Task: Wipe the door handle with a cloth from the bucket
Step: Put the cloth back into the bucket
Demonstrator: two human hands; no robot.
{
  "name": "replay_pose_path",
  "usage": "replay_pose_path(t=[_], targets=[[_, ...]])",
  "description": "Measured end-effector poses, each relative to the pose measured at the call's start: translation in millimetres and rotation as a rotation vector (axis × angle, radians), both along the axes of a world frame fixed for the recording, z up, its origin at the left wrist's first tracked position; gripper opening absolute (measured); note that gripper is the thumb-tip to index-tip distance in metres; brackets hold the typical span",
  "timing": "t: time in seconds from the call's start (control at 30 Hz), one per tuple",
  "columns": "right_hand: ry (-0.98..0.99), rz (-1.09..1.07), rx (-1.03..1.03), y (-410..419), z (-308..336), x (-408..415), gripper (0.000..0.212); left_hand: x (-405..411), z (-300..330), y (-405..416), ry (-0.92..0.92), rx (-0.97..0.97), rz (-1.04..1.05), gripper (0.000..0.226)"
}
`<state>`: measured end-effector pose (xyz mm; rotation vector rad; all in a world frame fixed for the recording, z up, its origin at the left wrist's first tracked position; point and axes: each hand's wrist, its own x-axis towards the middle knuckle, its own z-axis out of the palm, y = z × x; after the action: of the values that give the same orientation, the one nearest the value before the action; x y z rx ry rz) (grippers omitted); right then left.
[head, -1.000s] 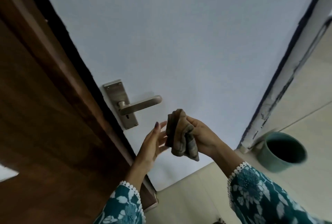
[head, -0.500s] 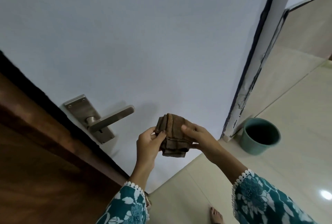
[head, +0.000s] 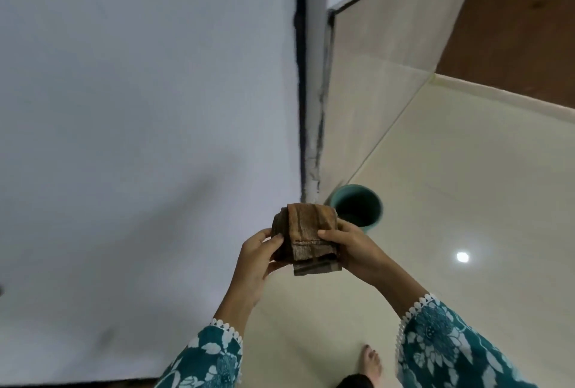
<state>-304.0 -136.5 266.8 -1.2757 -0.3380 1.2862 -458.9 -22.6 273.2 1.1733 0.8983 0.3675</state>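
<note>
Both hands hold a folded brown cloth between them, raised in front of the body at mid-frame. Left hand grips the cloth's left edge, thumb lying across the top face and fingers curled under. Right hand grips the right edge the same way, thumb on top. Cloth is folded into a thick squarish pad, several layers showing at the near edge, a darker striped layer hanging lowest.

Teal bucket stands on the floor just beyond the cloth, partly hidden by it, close to the foot of the door frame. Inside of the bucket looks dark; contents cannot be told.

White door fills the left half of the view. Door handle is not in view. Frame paint is chipped and worn toward the bottom.

Floor is pale glossy tile with one bright light reflection to the right. A brown wood surface shows at upper right.

Both sleeves are teal with a white floral print and white scalloped trim at the cuffs. A bare foot shows at the bottom edge between the arms.
</note>
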Motion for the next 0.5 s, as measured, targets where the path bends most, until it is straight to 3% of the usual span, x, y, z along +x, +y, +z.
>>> replay_pose_path(t=[0.13, 0.3, 0.5], targets=[[-0.189, -0.143, -0.166, -43.0, -15.4, 99.8, 0.035, 96.6, -25.9, -19.2, 0.071, -0.045, 0.001, 0.021], [-0.270, -0.298, -0.331, -69.8, -29.9, 203.4, 0.031, 179.7, -34.9, -29.2, 0.074, -0.123, -0.036, 0.016], [-0.347, -0.257, -0.454, -47.8, -61.5, 300.6, 0.027, 249.7, -61.1, -10.7, 0.117, -0.183, -0.027, 0.021]])
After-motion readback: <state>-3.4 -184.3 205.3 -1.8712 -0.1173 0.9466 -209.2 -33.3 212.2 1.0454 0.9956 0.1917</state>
